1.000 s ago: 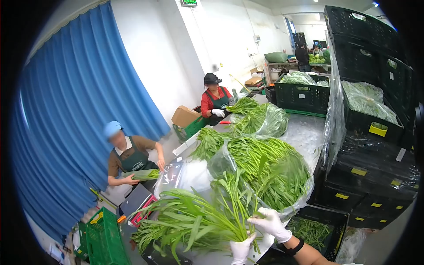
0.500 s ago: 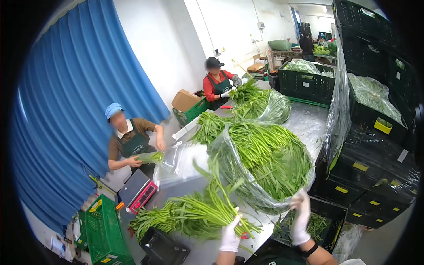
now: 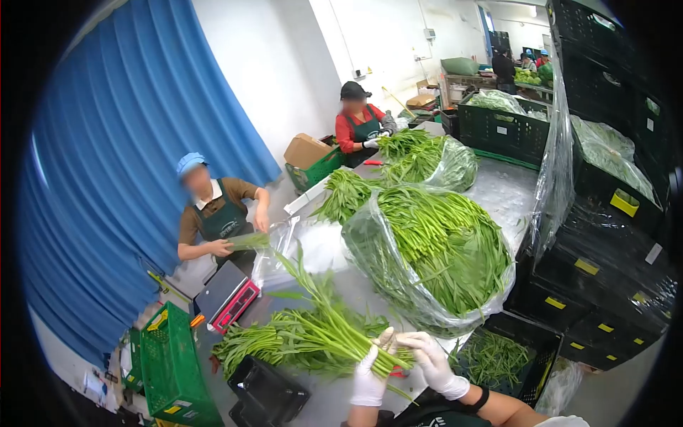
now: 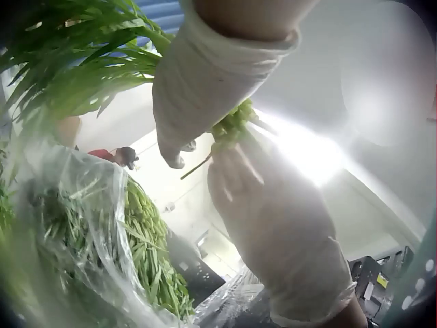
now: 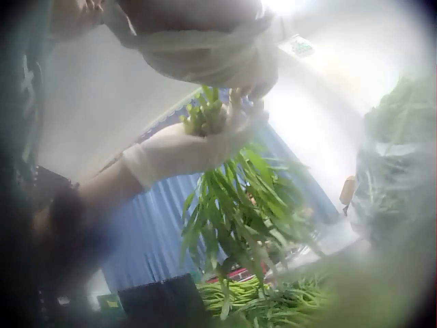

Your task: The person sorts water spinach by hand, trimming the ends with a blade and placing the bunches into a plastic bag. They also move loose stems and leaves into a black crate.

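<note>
A bunch of water spinach [image 3: 334, 327] with long green stems lies in my gloved left hand [image 3: 370, 377], which grips it near the cut ends. Its leafy tops point away to the upper left, over a pile of the same greens [image 3: 256, 341] on the table. My gloved right hand [image 3: 437, 366] meets the left at the stem ends, its fingers bent. In the left wrist view the right fingers [image 4: 235, 164] are right at the stem ends [image 4: 232, 126]; I cannot tell whether they pinch any. The leaves [image 5: 246, 198] hang below the left hand in the right wrist view.
A large clear bag [image 3: 370, 238] full of water spinach stands ahead. Left are a pink-edged scale [image 3: 238, 302], a black tray [image 3: 270, 391] and a green crate [image 3: 174, 370]. A black crate [image 3: 548, 356] with loose greens sits right. Two people [image 3: 224, 210] work across the table.
My right hand left the bunch, went right over the black crate, and is now back at the stem ends. The left hand keeps its grip; the bunch has come lower and tilts left.
</note>
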`<control>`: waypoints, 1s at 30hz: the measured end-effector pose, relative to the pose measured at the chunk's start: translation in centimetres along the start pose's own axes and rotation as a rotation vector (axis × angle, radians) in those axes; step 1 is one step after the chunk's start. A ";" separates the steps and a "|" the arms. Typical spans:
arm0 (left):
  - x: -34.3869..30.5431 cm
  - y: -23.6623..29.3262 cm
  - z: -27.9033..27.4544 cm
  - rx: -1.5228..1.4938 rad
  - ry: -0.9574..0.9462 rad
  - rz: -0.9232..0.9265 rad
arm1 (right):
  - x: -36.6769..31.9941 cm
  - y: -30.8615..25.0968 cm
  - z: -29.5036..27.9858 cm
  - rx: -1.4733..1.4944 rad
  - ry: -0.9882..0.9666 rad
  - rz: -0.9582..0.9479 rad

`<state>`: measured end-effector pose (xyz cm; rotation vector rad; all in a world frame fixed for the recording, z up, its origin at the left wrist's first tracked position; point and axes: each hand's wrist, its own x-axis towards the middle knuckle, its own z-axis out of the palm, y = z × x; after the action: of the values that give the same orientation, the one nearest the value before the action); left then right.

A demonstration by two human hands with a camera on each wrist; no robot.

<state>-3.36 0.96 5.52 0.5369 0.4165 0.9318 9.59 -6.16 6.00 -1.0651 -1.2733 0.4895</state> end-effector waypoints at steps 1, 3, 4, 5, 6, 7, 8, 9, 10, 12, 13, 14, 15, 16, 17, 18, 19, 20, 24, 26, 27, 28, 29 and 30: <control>-0.2 0.3 0.1 0.007 0.018 -0.002 | -0.2 0.7 -0.6 0.147 -0.073 0.132; -0.3 0.4 -0.2 0.015 0.036 -0.009 | -0.3 0.6 -0.8 0.256 -0.151 0.310; -0.2 0.2 -0.7 0.036 0.034 -0.011 | -0.3 0.6 -1.0 0.361 -0.224 0.487; 0.0 0.1 -1.0 0.056 0.030 -0.015 | -0.6 1.4 -1.2 0.393 -0.261 0.580; 0.1 0.0 -1.0 0.056 0.024 -0.020 | -0.4 1.8 -1.4 0.390 -0.254 0.579; 0.0 0.0 -1.0 0.067 0.035 -0.040 | -0.4 2.1 -1.6 0.363 -0.298 0.536; 0.0 -0.1 -1.0 0.079 0.047 -0.062 | -0.6 2.1 -1.8 0.336 -0.340 0.495; 0.1 -0.1 -1.0 0.081 0.044 -0.075 | -0.7 1.9 -2.2 0.336 -0.327 0.501; 0.2 -0.1 -0.9 0.084 0.031 -0.088 | -0.6 1.3 -2.7 0.208 -0.383 0.441; 0.3 0.0 -1.4 0.083 0.024 -0.117 | -0.4 0.6 -4.8 0.027 -0.427 0.233; 0.5 0.2 -2.0 -0.001 0.027 -0.107 | -0.9 0.5 -6.9 -0.169 -0.452 0.246; 0.7 0.6 -2.4 -0.086 0.027 -0.091 | -0.9 0.4 -8.8 -0.366 -0.480 0.252; 0.7 1.1 -2.5 -0.125 0.128 -0.092 | -0.5 -0.8 -9.5 -0.729 -0.404 0.291; 0.6 1.4 -2.7 -0.128 0.135 -0.092 | -0.4 -1.8 -9.9 -1.088 -0.319 0.322; 0.6 1.6 -2.8 -0.109 0.161 -0.049 | -1.3 -0.7 -10.1 -1.029 -0.098 0.140; 0.8 1.8 -2.7 -0.091 0.182 -0.004 | -1.3 -0.9 -9.4 -1.030 -0.100 0.138; 0.8 1.7 -2.0 -0.110 0.194 -0.009 | -0.9 -1.4 -7.8 -0.860 0.036 0.008; 0.7 0.9 -1.7 -0.108 0.201 -0.012 | -0.5 -1.9 -6.0 -0.683 0.170 -0.111; 0.0 -1.1 -1.4 -0.068 0.097 -0.099 | 1.5 -0.5 2.0 -0.448 0.005 -0.404; -0.6 -0.9 -1.3 0.049 0.248 -0.138 | 2.0 0.3 3.3 -0.158 0.053 -0.230; -0.6 0.7 -1.3 -0.055 0.108 -0.036 | 2.3 1.7 2.8 -0.056 0.111 -0.159; -0.7 2.6 -0.6 -0.064 0.175 0.023 | 2.3 1.4 2.1 -0.024 0.167 -0.015; -1.2 3.8 -1.1 -0.006 0.188 0.088 | 1.5 2.6 1.3 -0.174 0.030 0.070; -1.5 4.7 -1.7 0.054 0.201 0.154 | 0.4 4.5 0.6 -0.322 -0.109 0.149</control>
<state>-8.13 2.37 7.19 0.5311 0.5892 1.1304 10.22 -3.52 2.37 -1.4276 -1.4056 0.4691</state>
